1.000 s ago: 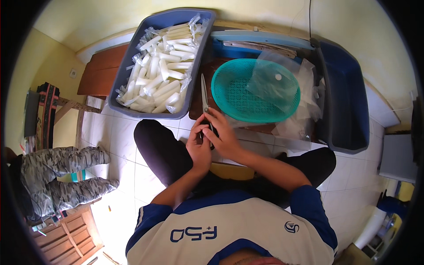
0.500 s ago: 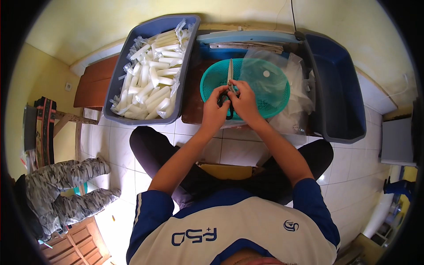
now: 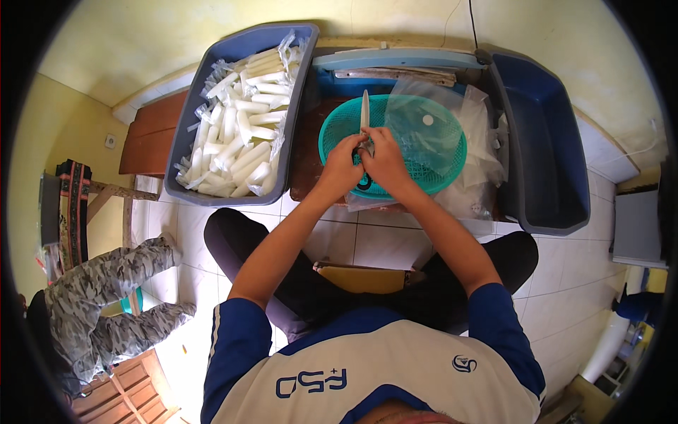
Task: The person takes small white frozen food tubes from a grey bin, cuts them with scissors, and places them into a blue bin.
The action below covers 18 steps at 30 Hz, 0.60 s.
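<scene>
Over the oval green mesh basket (image 3: 335, 120), both my hands are closed on a pair of scissors (image 3: 365, 108), blades pointing away from me and pressed together, dark handle loops largely covered. My left hand (image 3: 343, 165) wraps the handles from the left; my right hand (image 3: 385, 159) grips near the pivot from the right. Translucent plastic sheets (image 3: 477, 124) lie in and beside the basket, with a small white round item (image 3: 427, 120) on them. To the left, a grey tub (image 3: 179, 145) holds several white, tube-shaped bagged pieces (image 3: 244, 124).
A dark blue tub (image 3: 540, 145) stands at the right, a pale blue rail (image 3: 395, 62) with wooden strips behind the basket. The basket rests on a brown board (image 3: 304, 159). At lower left are another person's camouflage-trousered legs (image 3: 106, 297); a grey box (image 3: 635, 226) is at far right.
Over the last second my hands and the scissors moved forward and rightward, from beside the basket's near-left edge to above the basket. The camouflage legs have shifted slightly.
</scene>
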Each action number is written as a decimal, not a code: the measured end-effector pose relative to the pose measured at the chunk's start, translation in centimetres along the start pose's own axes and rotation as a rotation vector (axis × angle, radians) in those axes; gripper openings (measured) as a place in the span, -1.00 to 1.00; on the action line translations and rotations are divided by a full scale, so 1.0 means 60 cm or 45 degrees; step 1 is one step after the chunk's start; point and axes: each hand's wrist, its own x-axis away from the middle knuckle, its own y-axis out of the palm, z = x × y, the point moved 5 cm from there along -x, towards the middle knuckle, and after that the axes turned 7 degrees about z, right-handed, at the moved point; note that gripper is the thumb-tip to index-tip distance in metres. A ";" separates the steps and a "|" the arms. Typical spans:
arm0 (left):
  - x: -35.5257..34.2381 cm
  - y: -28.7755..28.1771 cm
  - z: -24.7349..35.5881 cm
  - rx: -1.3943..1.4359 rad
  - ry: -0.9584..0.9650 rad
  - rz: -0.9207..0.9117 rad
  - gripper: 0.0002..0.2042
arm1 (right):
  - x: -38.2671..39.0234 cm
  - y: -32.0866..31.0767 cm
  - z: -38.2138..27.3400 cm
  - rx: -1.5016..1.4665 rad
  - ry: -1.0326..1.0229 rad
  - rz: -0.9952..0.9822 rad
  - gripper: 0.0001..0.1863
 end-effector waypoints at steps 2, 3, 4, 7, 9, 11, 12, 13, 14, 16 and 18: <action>-0.005 0.003 -0.006 0.012 -0.039 -0.005 -0.53 | -0.001 0.002 0.007 0.004 -0.014 0.000 -0.57; -0.007 0.005 -0.010 0.014 -0.038 -0.004 -0.53 | -0.005 0.002 0.009 0.011 -0.035 0.007 -0.58; -0.009 0.005 -0.014 0.000 -0.021 0.006 -0.52 | -0.005 0.002 0.011 0.013 -0.036 0.007 -0.58; -0.012 0.011 -0.013 -0.026 -0.015 -0.007 -0.52 | -0.009 0.002 0.033 0.035 -0.048 0.005 -0.58; -0.014 0.014 -0.013 -0.047 -0.028 -0.025 -0.51 | -0.015 0.001 0.045 0.076 -0.167 0.056 -0.56; -0.017 0.013 -0.016 -0.072 -0.007 0.005 -0.51 | -0.020 0.000 0.054 0.056 -0.096 0.029 -0.54; -0.019 0.010 -0.010 -0.071 -0.004 0.003 -0.51 | -0.020 -0.001 0.059 0.043 -0.012 0.005 -0.52; -0.021 0.011 -0.009 -0.180 -0.082 -0.093 -0.51 | -0.020 -0.004 0.058 0.045 -0.012 0.008 -0.52; -0.020 0.014 -0.012 -0.290 -0.161 -0.188 -0.50 | -0.020 -0.005 0.062 0.006 0.063 -0.021 -0.51; -0.024 0.020 -0.028 -0.282 -0.189 -0.223 -0.52 | -0.026 -0.007 0.062 -0.031 0.107 -0.051 -0.51; -0.025 0.023 -0.032 -0.273 -0.218 -0.258 -0.54 | -0.026 -0.003 0.080 -0.004 0.105 -0.037 -0.51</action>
